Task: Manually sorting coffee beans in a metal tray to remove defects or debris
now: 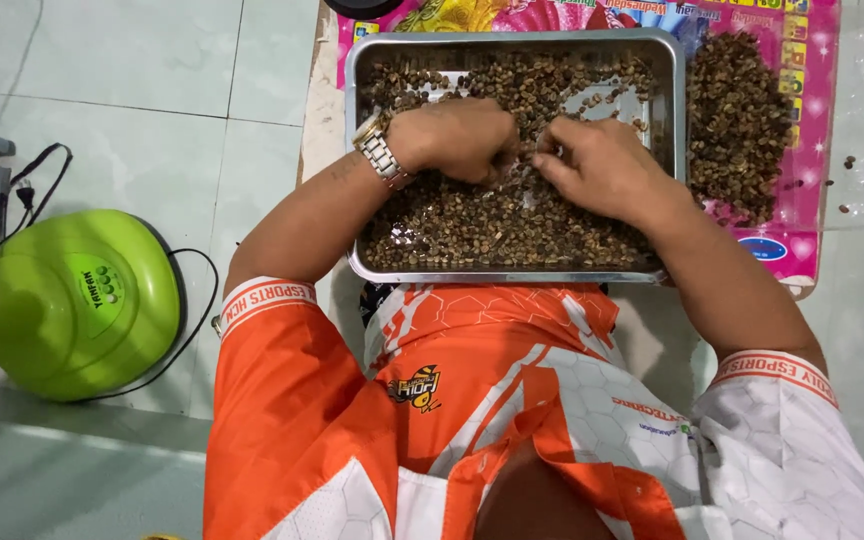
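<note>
A rectangular metal tray (pixel 357 90) lies on the floor in front of me, filled with many small brown seeds (pixel 472 225). My left hand (pixel 457 138), with a metal watch on the wrist, rests curled over the seeds at the tray's middle. My right hand (pixel 597 165) is beside it, fingertips pinched among the seeds. The two hands almost touch. What the fingers hold is hidden.
A heap of the same brown seeds (pixel 737 120) lies right of the tray on a colourful printed sheet (pixel 812 60). A green fan base (pixel 77 300) with a black cord stands at the left on the tiled floor. My orange and white shirt fills the foreground.
</note>
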